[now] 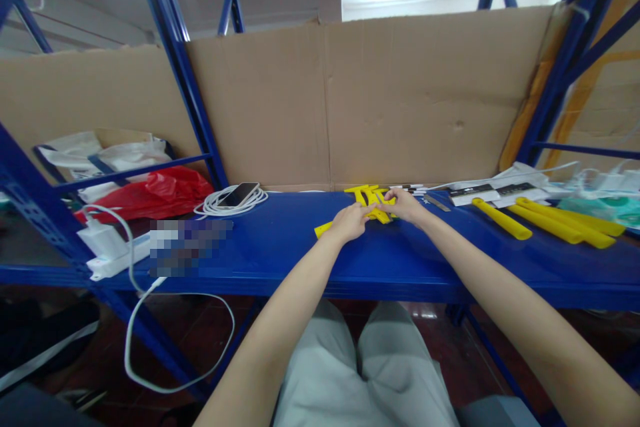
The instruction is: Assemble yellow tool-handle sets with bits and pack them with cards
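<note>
Several yellow plastic pieces (pixel 363 192) lie in a small pile towards the back of the blue shelf. My left hand (pixel 351 220) is at the pile's near left side, its fingers pressed together around something too small to make out; a yellow end (pixel 323 230) sticks out to its left. My right hand (pixel 403 205) is at the pile's right side, thumb and fingers pinched on something I cannot make out. The fingertips of both hands nearly meet over the pile.
Long yellow handles (pixel 501 219) lie at the right, beside black-and-white packets (pixel 473 194). A thin metal strip (pixel 437 203) is nearer. At the left are a phone (pixel 240 194) on a coiled white cable (pixel 213 203), a power strip (pixel 117 261) and a red bag (pixel 160 195). Cardboard (pixel 400 100) stands behind.
</note>
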`<state>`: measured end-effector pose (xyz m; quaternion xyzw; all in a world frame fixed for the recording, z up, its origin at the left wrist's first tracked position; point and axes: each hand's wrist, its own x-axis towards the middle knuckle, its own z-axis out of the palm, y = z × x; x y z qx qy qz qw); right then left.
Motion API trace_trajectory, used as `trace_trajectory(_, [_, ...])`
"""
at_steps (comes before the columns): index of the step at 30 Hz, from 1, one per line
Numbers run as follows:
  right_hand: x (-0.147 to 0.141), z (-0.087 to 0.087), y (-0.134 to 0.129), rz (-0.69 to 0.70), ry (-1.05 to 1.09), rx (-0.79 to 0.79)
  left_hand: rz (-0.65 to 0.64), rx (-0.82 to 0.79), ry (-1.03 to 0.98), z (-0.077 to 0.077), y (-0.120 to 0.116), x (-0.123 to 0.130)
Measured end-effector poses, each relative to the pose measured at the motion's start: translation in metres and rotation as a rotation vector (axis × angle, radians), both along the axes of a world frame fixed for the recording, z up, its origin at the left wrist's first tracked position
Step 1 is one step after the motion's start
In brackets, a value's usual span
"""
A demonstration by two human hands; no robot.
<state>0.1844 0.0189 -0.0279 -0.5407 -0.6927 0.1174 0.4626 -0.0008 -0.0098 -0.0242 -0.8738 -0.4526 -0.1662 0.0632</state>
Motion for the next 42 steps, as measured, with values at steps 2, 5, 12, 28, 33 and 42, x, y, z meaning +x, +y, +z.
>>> trace_trajectory(2, [0.004,0.001,0.003,-0.022,-0.007,0.018,0.005,0.003,-0.014,0.0,0.001,0.0])
trace_trajectory(5, [0.021,0.006,0.006,-0.167,-0.081,0.038,0.004,-0.003,-0.038,-0.001,0.002,0.0])
trace_trajectory(12, [0.082,0.003,-0.003,-0.586,-0.462,-0.207,0.003,-0.022,-0.061,-0.001,0.001,0.001])
trace_trajectory(28, [0.072,-0.006,0.001,-0.509,-0.749,-0.385,-0.026,-0.088,0.007,0.001,-0.003,0.001])
trace_trajectory(33, [0.074,-0.007,0.009,-0.541,-0.647,-0.369,-0.037,-0.078,-0.013,0.0,-0.002,0.001])
trace_trajectory(42, [0.075,-0.009,0.02,-0.508,-0.46,-0.327,-0.059,-0.08,0.008,0.0,-0.004,0.001])
